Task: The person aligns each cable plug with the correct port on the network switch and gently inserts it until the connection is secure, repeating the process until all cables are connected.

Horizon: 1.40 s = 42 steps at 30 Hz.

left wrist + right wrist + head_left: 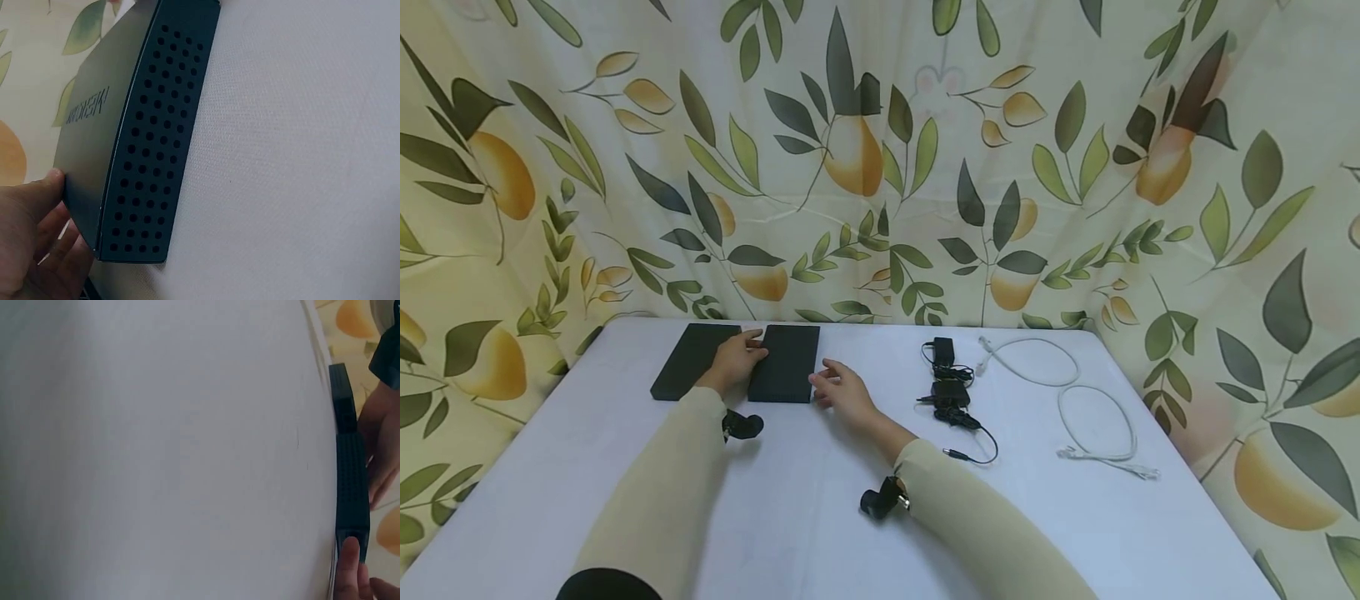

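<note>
Two flat black boxes that look like network switches lie side by side at the table's far left: the left switch (688,362) and the right switch (784,364). My left hand (732,364) is between them, its fingers extended at the right switch's left edge. In the left wrist view, the thumb (55,181) rests at a corner of a switch (94,112) with raised lettering and a perforated side. My right hand (848,396) is at the right switch's right edge. In the right wrist view, its straight index finger (349,553) touches the end face.
Two black power adapters (951,392) with bundled cords lie right of my right hand. Two white network cables (1108,457) lie looped farther right. A white cloth (820,517) covers the table, and a fruit-patterned curtain (880,233) hangs behind and beside it.
</note>
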Each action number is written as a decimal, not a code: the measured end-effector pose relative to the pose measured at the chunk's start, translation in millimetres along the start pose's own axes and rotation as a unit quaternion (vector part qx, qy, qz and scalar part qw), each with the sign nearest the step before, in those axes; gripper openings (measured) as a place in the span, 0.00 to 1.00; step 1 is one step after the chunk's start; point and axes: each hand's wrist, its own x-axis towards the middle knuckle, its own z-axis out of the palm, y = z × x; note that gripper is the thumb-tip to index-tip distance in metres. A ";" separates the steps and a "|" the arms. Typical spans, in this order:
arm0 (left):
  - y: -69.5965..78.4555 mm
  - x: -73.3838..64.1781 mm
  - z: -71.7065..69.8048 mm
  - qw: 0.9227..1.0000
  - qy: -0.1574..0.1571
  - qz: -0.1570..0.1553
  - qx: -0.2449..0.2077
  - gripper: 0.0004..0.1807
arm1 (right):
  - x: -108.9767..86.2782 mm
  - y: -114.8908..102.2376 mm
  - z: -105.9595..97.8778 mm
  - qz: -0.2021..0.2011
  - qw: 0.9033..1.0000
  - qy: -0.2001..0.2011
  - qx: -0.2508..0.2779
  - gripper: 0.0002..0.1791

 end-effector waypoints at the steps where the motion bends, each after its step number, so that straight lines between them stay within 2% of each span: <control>1: 0.1 -0.9 0.0 1.000 -0.001 -0.001 0.003 0.28 | 0.7 0.5 2.5 0.003 1.000 0.005 0.002 0.33; 9: 2.1 -1.5 -1.8 1.000 -0.009 -0.006 0.016 0.26 | 8.6 2.1 14.9 0.026 0.997 0.067 0.005 0.26; 13: 1.7 -1.2 -2.6 1.000 -0.011 -0.009 0.017 0.26 | 12.6 2.3 17.7 0.035 0.996 0.083 0.005 0.24; 24: 0.0 1.5 -0.1 1.000 -0.007 -0.016 0.006 0.26 | 12.4 0.4 15.8 0.053 0.995 0.081 0.015 0.22; 34: -1.2 3.4 8.7 1.000 -0.007 -0.010 -0.027 0.26 | 7.6 5.9 5.6 0.064 0.995 0.071 0.031 0.22; 42: 2.4 -1.5 15.9 0.998 -0.016 -0.013 -0.065 0.27 | -0.3 6.4 -6.0 0.069 0.994 0.069 0.049 0.23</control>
